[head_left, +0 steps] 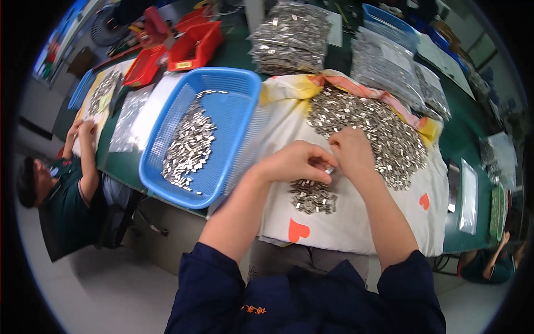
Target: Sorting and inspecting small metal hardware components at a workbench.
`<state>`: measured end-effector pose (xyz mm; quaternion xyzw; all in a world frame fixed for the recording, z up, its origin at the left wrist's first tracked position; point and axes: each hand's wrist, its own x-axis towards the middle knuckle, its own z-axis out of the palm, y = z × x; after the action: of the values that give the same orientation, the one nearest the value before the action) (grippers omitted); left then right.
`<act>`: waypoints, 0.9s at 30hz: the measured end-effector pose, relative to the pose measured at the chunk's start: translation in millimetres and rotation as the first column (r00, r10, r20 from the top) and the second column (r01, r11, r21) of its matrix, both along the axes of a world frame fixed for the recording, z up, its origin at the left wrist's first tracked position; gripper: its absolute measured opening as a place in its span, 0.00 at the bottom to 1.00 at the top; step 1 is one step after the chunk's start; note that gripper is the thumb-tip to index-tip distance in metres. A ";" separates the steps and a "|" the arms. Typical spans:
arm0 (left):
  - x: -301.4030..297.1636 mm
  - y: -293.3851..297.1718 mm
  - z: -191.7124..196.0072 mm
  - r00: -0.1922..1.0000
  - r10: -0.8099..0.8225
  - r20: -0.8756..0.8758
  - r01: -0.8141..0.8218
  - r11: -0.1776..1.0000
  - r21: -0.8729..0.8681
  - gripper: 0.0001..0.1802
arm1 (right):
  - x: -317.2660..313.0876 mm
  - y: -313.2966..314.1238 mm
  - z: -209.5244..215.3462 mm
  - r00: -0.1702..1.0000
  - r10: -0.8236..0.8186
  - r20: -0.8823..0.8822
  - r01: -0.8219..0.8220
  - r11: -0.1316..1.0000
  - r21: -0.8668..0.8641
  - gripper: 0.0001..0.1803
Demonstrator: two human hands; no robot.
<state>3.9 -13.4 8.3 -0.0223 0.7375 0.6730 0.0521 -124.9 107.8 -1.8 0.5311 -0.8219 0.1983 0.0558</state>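
Observation:
My left hand (300,161) is curled above the cloth, with a small shiny metal piece (330,170) pinched at its fingertips. Just to its right, my right hand (352,152) has its fingers bent together over the edge of the large heap of small metal pieces (392,139). Whatever those fingers hold is hidden. Below my left hand lies a smaller pile of similar metal pieces (313,200). Both piles rest on a white cloth (361,222) with red hearts and a yellow and pink border.
Left of the cloth stands a blue mesh basket (236,139) partly filled with metal pieces. Stacked plastic bags of parts (292,36) and more bags (384,67) lie behind. Red bins (194,47) sit at far left. One co-worker (72,189) sits left, another (489,267) right.

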 end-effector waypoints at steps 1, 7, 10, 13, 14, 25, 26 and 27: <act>1.7 -1.6 -1.8 0.999 0.014 -0.036 -0.013 0.999 0.045 0.17 | 0.6 1.2 0.6 0.999 0.030 0.017 -0.029 0.999 -0.026 0.03; 4.4 -4.1 -2.0 0.983 0.167 -0.081 -0.147 0.966 0.210 0.17 | 12.6 7.7 7.0 0.993 0.117 0.014 -0.114 0.984 -0.136 0.06; 4.0 -7.9 -9.7 0.962 0.258 -0.091 -0.231 0.944 0.235 0.20 | 23.1 15.4 13.5 0.724 -0.016 0.689 0.220 0.953 -0.210 0.07; -0.8 -7.6 -9.9 0.957 0.283 -0.070 -0.256 0.931 0.261 0.20 | 20.7 19.0 4.1 0.563 0.203 0.801 0.190 0.912 -0.364 0.06; -2.0 -7.0 -10.3 0.956 0.286 -0.067 -0.260 0.930 0.258 0.20 | 20.2 19.3 1.9 0.546 0.246 0.800 0.180 0.899 -0.399 0.06; -1.7 -3.2 -10.6 0.932 0.343 -0.113 -0.325 0.933 0.151 0.21 | 24.7 23.3 8.4 0.779 0.154 0.608 0.088 0.933 -0.350 0.06; -0.5 -2.6 -10.2 0.931 0.346 -0.112 -0.329 0.933 0.148 0.21 | 28.4 22.8 9.5 0.777 0.159 0.609 0.085 0.932 -0.352 0.06; 0.2 -1.2 -10.1 0.928 0.354 -0.114 -0.343 0.933 0.106 0.20 | 34.0 22.4 12.2 0.876 0.137 0.462 0.042 0.933 -0.356 0.06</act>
<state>4.2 -14.6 -1.8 -0.1065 0.6945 0.7021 -0.1160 -91.0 130.2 10.4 0.4668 -0.7468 0.4700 -0.0591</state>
